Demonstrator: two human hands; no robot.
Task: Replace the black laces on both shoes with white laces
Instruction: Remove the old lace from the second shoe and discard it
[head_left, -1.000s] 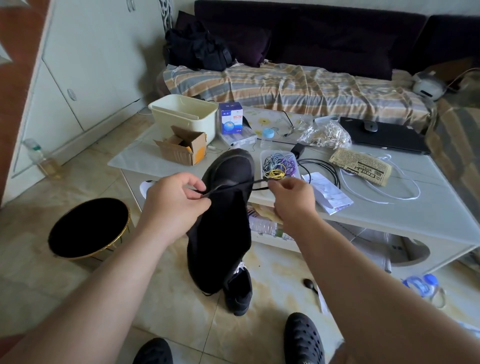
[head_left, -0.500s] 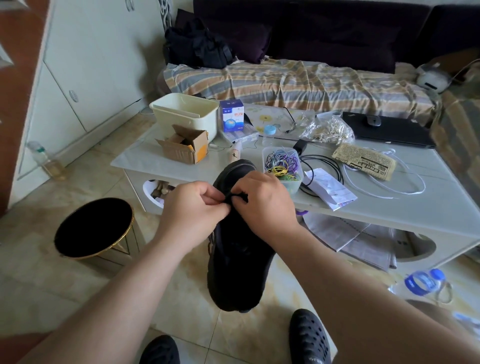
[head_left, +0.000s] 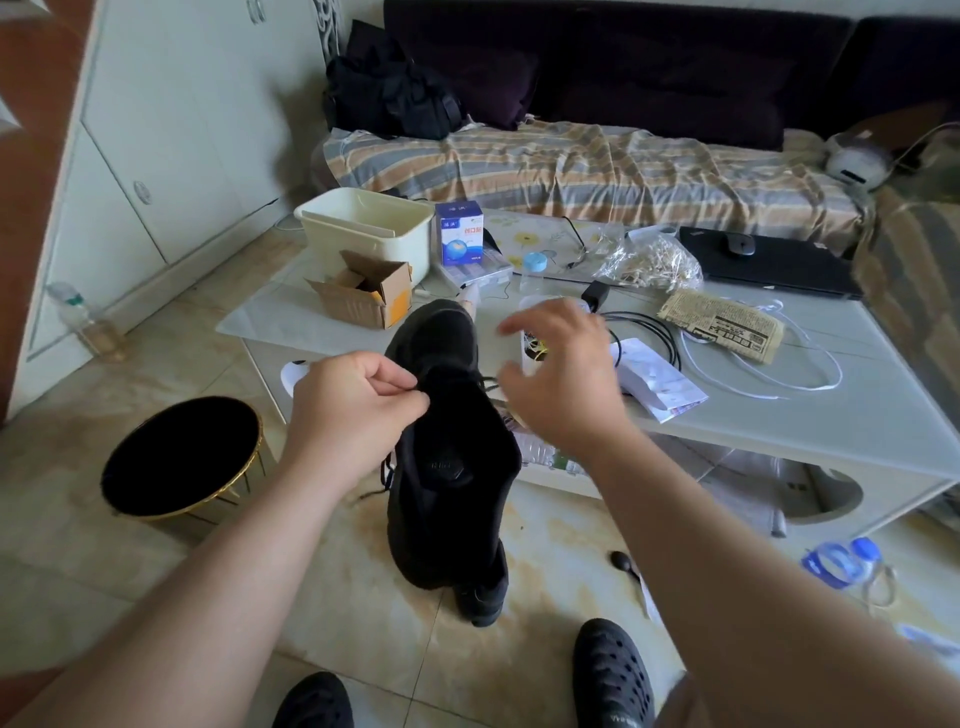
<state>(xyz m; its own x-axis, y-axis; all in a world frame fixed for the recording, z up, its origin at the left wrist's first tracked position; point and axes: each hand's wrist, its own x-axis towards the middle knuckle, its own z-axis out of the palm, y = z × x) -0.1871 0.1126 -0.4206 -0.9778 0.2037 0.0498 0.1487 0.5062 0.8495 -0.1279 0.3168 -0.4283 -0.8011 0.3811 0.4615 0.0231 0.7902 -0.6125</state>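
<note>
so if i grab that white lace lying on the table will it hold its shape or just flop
Probably flop: the thin white lace lies in loose curving loops on the pale grey table, so it looks limp. It seems light, likely to trail and snag the folded newspaper lying partly over it.

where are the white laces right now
In the head view the white laces lie looped on the table, right of centre, partly under the folded newspaper, in neither hand.
</note>
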